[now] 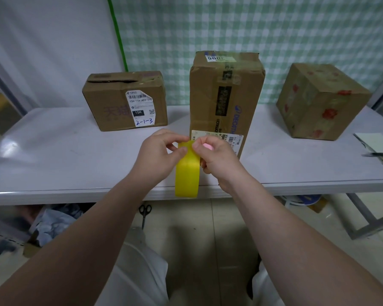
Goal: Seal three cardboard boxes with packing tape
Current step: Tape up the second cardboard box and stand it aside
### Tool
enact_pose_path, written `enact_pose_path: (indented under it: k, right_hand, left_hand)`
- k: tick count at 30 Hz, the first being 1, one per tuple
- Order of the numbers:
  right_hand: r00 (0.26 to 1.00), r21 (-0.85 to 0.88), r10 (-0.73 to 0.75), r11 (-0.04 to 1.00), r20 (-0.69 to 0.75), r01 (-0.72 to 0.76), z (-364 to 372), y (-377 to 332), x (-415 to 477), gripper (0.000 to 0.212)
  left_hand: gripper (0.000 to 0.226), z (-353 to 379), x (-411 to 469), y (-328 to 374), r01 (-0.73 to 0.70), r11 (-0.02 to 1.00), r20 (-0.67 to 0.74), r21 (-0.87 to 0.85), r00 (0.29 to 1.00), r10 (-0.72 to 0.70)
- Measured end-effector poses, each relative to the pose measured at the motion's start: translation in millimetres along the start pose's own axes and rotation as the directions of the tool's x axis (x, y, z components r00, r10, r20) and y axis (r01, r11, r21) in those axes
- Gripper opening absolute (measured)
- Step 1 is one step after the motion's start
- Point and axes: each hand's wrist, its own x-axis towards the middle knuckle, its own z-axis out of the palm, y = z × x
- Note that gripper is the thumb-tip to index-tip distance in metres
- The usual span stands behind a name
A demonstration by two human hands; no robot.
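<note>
**Q:** Head view. Where is the tape, and how does it lie?

**A:** The yellow roll (187, 173) is held in the air over the near edge of the table (75, 155), just in front of the middle box (226, 96). It is seen edge-on, with its outer band facing the camera. Its hole axis runs left to right, and its visible length runs vertically from the hands down past the table edge.

**Q:** How do the hands hold it?

**A:** The left hand (158, 154) pinches the top of the roll between thumb and fingertips. The right hand (217, 157) grips the roll's right side with curled fingers. Something pink shows inside that hand, and what it is cannot be told. The two thumbs nearly meet at the top of the roll.

**Q:** And the boxes?

**A:** All three stand on the table, well apart from one another. The left box (124, 100) lies with its long axis left to right. Its labelled face is toward the camera and a gap shows at its top flap. The middle box stands on end with its long axis vertical, and clear tape crosses its top. The right box (321, 100) is roughly cubic, printed with red flowers, and turned with a corner toward the camera.

**Q:** What else is in view?

**A:** A paper (372, 141) lies at the table's right edge. Scissors (144, 212) lie on the floor under the table. A checked curtain (252, 29) hangs behind the boxes.
</note>
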Motion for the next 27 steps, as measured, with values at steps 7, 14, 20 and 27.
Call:
enact_pose_path:
  k: [7,14,20,27]
  right_hand:
    - [0.909,-0.419,-0.402,0.848,-0.112,0.324,8,18,8,0.007]
    - [0.769,-0.644,-0.627,0.641,-0.124,0.418,18,29,8,0.012]
    - [0.776,-0.555,-0.615,0.697,-0.139,0.453,15,28,8,0.011]
    - [0.894,-0.337,-0.424,0.871,-0.147,0.357,6,20,6,0.006]
  left_hand:
    - [0.009,-4,6,4,-0.039,0.978,0.029,0.206,0.999,0.034]
    - [0.009,10,-5,-2,-0.203,0.896,-0.046,0.396,0.969,0.241]
    - [0.01,13,-6,-8,-0.236,0.897,-0.114,0.374,0.948,0.297]
    - [0.019,10,-11,-9,-0.175,0.979,-0.184,0.104,0.964,0.191]
